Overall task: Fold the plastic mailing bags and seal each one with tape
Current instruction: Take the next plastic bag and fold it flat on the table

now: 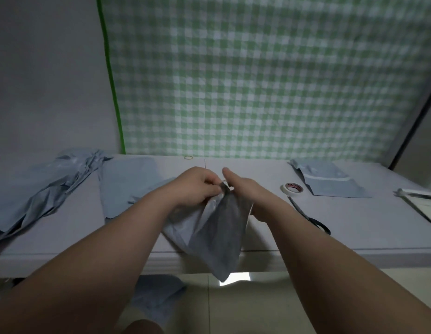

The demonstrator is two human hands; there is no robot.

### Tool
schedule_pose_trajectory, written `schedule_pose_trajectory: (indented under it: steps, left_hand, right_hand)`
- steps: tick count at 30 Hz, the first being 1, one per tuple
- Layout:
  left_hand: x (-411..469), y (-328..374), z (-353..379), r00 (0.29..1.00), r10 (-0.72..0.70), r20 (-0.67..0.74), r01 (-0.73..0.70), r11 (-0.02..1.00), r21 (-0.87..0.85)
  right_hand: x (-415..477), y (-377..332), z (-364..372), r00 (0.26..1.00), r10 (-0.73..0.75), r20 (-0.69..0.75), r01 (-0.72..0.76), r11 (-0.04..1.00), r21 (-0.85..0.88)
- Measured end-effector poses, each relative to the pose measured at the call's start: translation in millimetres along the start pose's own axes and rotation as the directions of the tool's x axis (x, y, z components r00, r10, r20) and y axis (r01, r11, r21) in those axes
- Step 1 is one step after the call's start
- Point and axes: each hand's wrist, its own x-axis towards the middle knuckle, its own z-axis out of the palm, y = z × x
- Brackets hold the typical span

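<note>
A grey-blue plastic mailing bag point(216, 227) hangs over the table's front edge, its dark inner side showing. Both hands pinch its top corner above the table's middle: my left hand point(197, 186) is curled around it from the left, my right hand point(241, 186) grips it from the right with the thumb raised. A roll of white tape point(292, 188) lies to the right of my right hand. Flat bags point(127, 184) lie under my left forearm.
A crumpled heap of bags point(48, 186) fills the table's left. A stack of folded bags point(330, 183) sits at back right. Scissors point(310, 218) lie near my right forearm, a rubber band point(188, 157) by the checked curtain, a tool point(416, 201) at far right. More bags point(156, 297) lie on the floor.
</note>
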Motion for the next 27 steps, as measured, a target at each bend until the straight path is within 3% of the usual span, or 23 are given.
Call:
schedule_pose_trajectory:
  steps: [2,4,6,9,11,14,16,18,20,23,27]
  left_hand:
    - [-2.7,-3.5,-5.3,0.994,-0.076,-0.076,0.071,0.995,-0.064]
    - [-3.1,-11.1,-13.7,0.960,-0.118,-0.255,0.150,0.983,0.108]
    - [-5.5,-23.2,-23.2,0.924,-0.192,-0.331,0.262,0.948,0.181]
    - [-17.6,-38.3,-36.4,0.928,-0.323,-0.183,0.356,0.914,0.194]
    - [-26.2,-39.3,-44.7,0.946,-0.322,-0.047,0.316,0.874,0.368]
    - [-40.2,-28.2,-52.0,0.925,-0.378,-0.036,0.355,0.829,0.433]
    - [-44.7,-22.2,-58.1,0.925,-0.379,-0.012,0.361,0.871,0.333]
    - [-45.9,-13.5,-60.8,0.957,-0.272,0.106,0.272,0.962,0.006]
    - [-45.0,-3.2,-60.1,0.974,-0.121,0.190,0.172,0.944,-0.282]
    - [-32.5,8.5,-51.4,0.984,-0.025,0.176,0.088,0.927,-0.364]
    - [-8.9,29.1,-43.6,0.995,-0.090,-0.044,0.061,0.891,-0.450]
  right_hand:
    - [-7.2,-4.6,7.0,0.993,0.031,0.115,-0.031,1.000,-0.006]
    - [-7.2,-6.3,15.8,0.989,0.015,0.146,0.004,0.992,-0.126]
    - [-5.5,-7.9,25.3,0.995,-0.035,0.096,0.053,0.980,-0.194]
    - [-3.9,-20.4,29.8,0.995,-0.075,0.073,0.072,0.997,0.030]
    - [-5.8,-38.4,30.9,0.987,-0.104,0.124,0.078,0.977,0.199]
    - [-11.2,-68.9,29.9,0.979,-0.162,0.121,0.096,0.900,0.425]
    - [-15.2,-85.0,26.4,0.965,-0.237,0.117,0.115,0.777,0.619]
    - [-15.6,-95.5,19.5,0.957,-0.282,0.074,0.160,0.720,0.675]
    - [-12.5,-99.5,11.6,0.962,-0.274,-0.006,0.211,0.727,0.653]
    - [-8.6,-99.0,-2.8,0.968,-0.228,-0.103,0.241,0.738,0.631]
    - [-3.9,-96.2,-21.8,0.972,-0.163,-0.168,0.233,0.745,0.625]
